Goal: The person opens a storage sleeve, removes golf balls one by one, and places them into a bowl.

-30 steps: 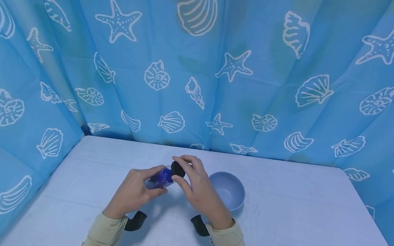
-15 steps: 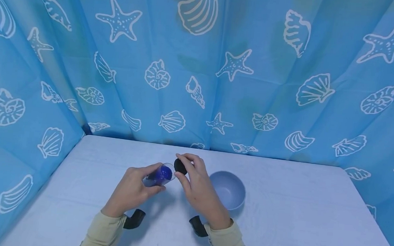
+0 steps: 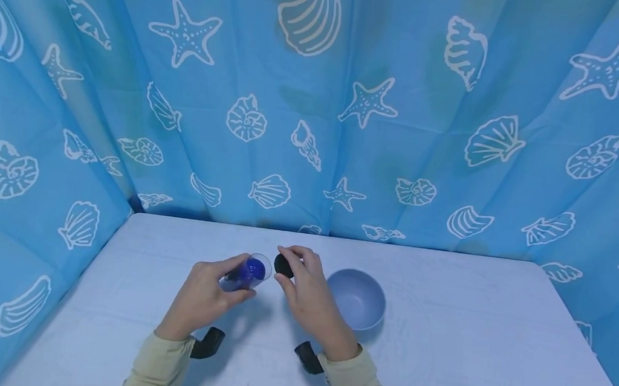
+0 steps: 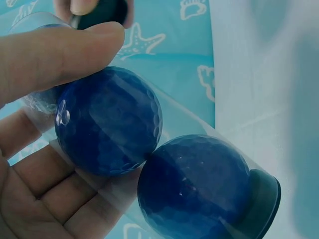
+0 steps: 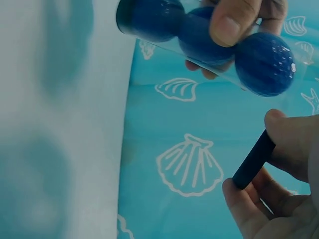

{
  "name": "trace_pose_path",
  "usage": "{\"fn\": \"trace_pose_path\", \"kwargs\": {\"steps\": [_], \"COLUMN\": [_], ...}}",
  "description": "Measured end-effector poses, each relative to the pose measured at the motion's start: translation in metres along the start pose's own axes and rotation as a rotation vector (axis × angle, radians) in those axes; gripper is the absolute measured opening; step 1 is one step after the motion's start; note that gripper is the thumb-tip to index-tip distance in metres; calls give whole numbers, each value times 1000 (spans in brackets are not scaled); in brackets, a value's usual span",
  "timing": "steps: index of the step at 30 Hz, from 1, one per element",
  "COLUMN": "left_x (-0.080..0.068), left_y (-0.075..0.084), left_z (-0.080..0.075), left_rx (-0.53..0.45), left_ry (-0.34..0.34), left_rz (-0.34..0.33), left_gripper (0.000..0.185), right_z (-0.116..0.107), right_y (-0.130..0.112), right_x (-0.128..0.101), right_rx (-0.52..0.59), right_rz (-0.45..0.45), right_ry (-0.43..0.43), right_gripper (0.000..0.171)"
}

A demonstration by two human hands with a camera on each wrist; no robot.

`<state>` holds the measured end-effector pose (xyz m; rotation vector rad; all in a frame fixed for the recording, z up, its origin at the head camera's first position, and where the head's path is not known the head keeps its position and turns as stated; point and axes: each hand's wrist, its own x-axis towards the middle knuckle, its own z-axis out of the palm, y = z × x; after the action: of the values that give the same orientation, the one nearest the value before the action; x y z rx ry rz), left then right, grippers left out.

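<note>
My left hand (image 3: 204, 294) grips a clear plastic tube (image 3: 245, 274) that holds three dark blue golf balls (image 4: 108, 119). The tube is tilted above the table, its open mouth toward the right hand. In the right wrist view the tube (image 5: 199, 45) crosses the top with my thumb over it. My right hand (image 3: 304, 289) pinches a round black cap (image 3: 284, 266) between thumb and fingers, a short gap from the tube's mouth. The cap (image 5: 253, 160) appears edge-on in the right wrist view. A black end piece (image 4: 264, 199) closes the tube's far end.
A pale blue bowl (image 3: 358, 298) stands on the white table (image 3: 466, 351) just right of my right hand. Blue cloth (image 3: 349, 99) printed with shells and starfish walls in the back and both sides.
The cap has come off the tube's mouth. My right hand has drawn it a little to the right, and the left hand has shifted the tube slightly left.
</note>
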<state>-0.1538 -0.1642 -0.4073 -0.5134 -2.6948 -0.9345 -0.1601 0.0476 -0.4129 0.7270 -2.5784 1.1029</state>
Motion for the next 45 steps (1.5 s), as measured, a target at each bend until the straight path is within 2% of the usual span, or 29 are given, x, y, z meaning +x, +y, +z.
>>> {"fn": "trace_pose_path", "kwargs": {"steps": [6, 14, 24, 35, 45], "left_x": [-1, -1, -1, -1, -1], "left_y": [-2, -2, -3, -4, -5], "left_z": [0, 0, 0, 1, 1], "left_rx": [7, -1, -6, -18, -23], "left_ry": [1, 5, 7, 7, 13], "left_rz": [-22, -22, -21, 2, 16], "left_gripper": [64, 63, 64, 64, 64], "right_z": [8, 17, 28, 35, 45], "right_y": [3, 8, 13, 19, 24], "right_x": [0, 1, 1, -1, -2], "right_rx": [-5, -29, -29, -12, -33], "right_rz": [51, 59, 152, 216, 269], "right_ry": [-6, 17, -57, -72, -144], "right_gripper": [45, 41, 41, 39, 40]}}
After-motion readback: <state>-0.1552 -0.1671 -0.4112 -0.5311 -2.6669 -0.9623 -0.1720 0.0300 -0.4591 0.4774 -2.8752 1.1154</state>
